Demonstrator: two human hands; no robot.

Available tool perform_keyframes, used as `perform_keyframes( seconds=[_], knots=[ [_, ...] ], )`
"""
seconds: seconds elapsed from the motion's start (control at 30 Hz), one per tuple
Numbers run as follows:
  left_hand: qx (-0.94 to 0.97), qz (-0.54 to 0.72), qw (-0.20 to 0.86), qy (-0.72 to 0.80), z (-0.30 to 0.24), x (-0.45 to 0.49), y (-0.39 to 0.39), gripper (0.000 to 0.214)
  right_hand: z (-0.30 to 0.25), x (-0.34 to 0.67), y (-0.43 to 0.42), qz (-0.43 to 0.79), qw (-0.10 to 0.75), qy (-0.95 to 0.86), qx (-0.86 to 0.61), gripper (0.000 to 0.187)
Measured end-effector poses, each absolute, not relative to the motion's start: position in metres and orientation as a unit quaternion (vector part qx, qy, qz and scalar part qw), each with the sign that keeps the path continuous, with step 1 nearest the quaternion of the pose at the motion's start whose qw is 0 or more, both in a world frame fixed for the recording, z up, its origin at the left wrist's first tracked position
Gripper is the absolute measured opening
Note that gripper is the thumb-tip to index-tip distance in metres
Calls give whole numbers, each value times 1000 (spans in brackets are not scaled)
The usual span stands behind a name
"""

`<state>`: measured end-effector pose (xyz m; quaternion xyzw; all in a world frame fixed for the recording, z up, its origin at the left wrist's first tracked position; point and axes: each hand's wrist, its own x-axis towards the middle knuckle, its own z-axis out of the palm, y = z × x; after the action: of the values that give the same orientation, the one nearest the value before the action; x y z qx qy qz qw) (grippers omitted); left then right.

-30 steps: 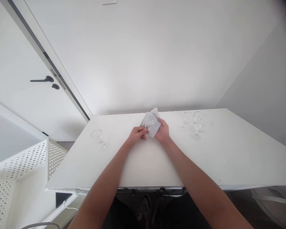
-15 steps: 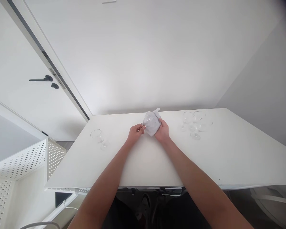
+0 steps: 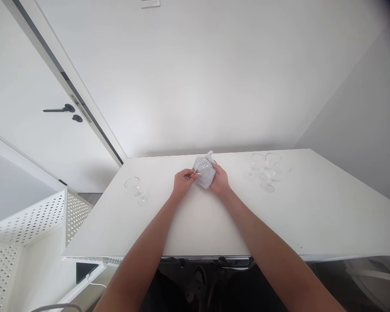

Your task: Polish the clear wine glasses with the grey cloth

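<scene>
Above the middle of the white table point(image 3: 195, 225) my two hands hold a clear stemmed glass point(image 3: 200, 168) on its side. My left hand point(image 3: 183, 182) pinches the glass by its stem and foot. My right hand point(image 3: 220, 181) is closed round a pale grey cloth point(image 3: 206, 174) that wraps the bowl of the glass. Part of the bowl shows through at the top left of the cloth.
One clear stemmed glass point(image 3: 134, 187) stands alone at the table's left. Three more glasses point(image 3: 267, 170) cluster at the back right. A white door with a black handle point(image 3: 59, 109) is at the left, and a perforated white shelf point(image 3: 29, 221) stands below it.
The cloth has bunched tighter round the glass bowl, and its loose upper corner has shrunk. Both hands have stayed in nearly the same place.
</scene>
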<state>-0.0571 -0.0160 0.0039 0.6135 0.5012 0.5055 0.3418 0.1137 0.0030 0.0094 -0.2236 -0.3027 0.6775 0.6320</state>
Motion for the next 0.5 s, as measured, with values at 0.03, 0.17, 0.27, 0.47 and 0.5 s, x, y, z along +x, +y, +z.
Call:
perform_keyframes(
  seconds=[0.03, 0.17, 0.27, 0.47, 0.5],
  knots=[
    [611, 507, 342, 502, 5, -57, -16, 33, 9, 114, 4, 681, 633, -290, -227, 28],
    [612, 506, 341, 503, 7, -57, -17, 33, 5, 113, 8, 679, 637, -215, -296, 15],
    [617, 503, 335, 504, 6, -58, -16, 31, 2, 111, 11, 676, 615, -175, -366, 8],
    [606, 495, 340, 521, 2, -61, -11, 30, 0, 110, 10, 707, 591, -181, -344, 21],
    [605, 494, 336, 526, 2, -61, -11, 30, 1, 111, 10, 707, 598, -181, -331, 23]
  ],
)
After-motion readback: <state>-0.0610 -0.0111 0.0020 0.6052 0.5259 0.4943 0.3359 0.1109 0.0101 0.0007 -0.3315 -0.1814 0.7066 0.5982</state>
